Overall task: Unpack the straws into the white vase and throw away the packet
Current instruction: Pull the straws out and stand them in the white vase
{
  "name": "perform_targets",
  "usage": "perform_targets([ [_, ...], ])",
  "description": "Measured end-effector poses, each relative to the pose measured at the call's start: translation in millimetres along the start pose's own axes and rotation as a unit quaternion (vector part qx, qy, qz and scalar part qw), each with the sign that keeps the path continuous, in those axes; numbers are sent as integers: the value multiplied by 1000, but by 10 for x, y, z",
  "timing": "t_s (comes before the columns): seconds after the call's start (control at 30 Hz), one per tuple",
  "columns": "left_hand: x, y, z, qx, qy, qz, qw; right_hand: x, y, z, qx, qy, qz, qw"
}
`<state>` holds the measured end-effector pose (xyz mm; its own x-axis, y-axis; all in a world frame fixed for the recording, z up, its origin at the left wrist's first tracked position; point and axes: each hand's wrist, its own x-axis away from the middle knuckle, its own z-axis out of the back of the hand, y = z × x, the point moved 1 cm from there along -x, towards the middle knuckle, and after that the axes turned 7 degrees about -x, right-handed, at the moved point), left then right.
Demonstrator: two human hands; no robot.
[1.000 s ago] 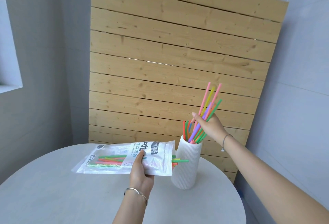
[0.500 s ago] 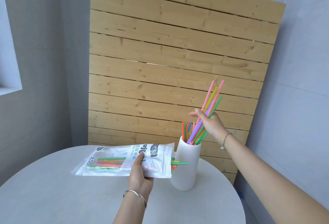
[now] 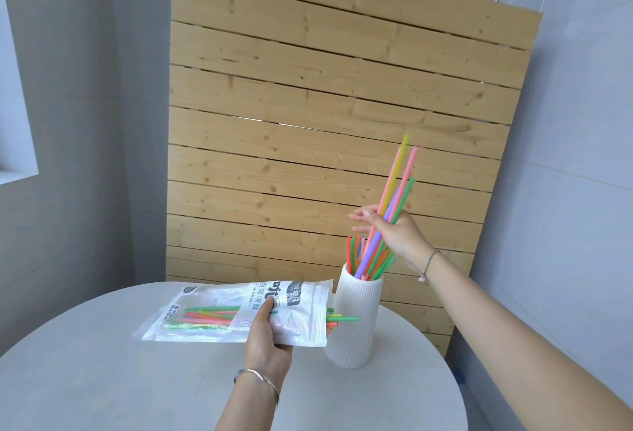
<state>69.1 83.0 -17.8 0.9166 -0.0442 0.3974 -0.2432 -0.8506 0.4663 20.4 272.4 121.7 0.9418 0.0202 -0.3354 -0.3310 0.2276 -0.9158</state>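
A wooden slat panel (image 3: 342,88) rises at twelve o'clock behind the round grey table (image 3: 102,379). We grip the packet (image 3: 301,321) over the table in our left hand (image 3: 267,341), thumb on top. Straw ends (image 3: 342,318) poke from its mouth toward three o'clock. The white vase (image 3: 352,328) stands on the table at three o'clock of the packet. The straw bundle (image 3: 370,252) leans in the vase toward one o'clock, against our right hand (image 3: 400,235), its fingers stretched nearly straight.

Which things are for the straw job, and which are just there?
For the job: colourful straws, white vase, straw packet, left hand gripping the packet, right hand by the straws.
Just there: round table, wooden slat panel, silver bangle.
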Motion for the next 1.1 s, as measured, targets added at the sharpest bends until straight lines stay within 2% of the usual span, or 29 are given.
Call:
perform_targets([
  [0.1,-1,8,7,-6,3,-1,1000,-7,90,-20,-2,-1,-44,999],
  [0.27,-15,12,20,3,11,-2,1000,-43,40,-20,-63,52,-51,995],
  [0.5,-30,3,27,4,11,9,1000,-40,110,-26,-34,55,-72,995],
  [0.73,-19,16,21,10,17,8,1000,-77,-68,15,-60,94,-1,994],
  [0.8,-20,13,19,10,20,9,1000,-48,-63,4,-28,76,-25,996],
  [0.9,-22,3,15,13,18,12,1000,20,13,-26,34,2,-80,996],
  [1.1,-62,-4,31,8,11,6,1000,-12,-210,78,2,91,61,994],
])
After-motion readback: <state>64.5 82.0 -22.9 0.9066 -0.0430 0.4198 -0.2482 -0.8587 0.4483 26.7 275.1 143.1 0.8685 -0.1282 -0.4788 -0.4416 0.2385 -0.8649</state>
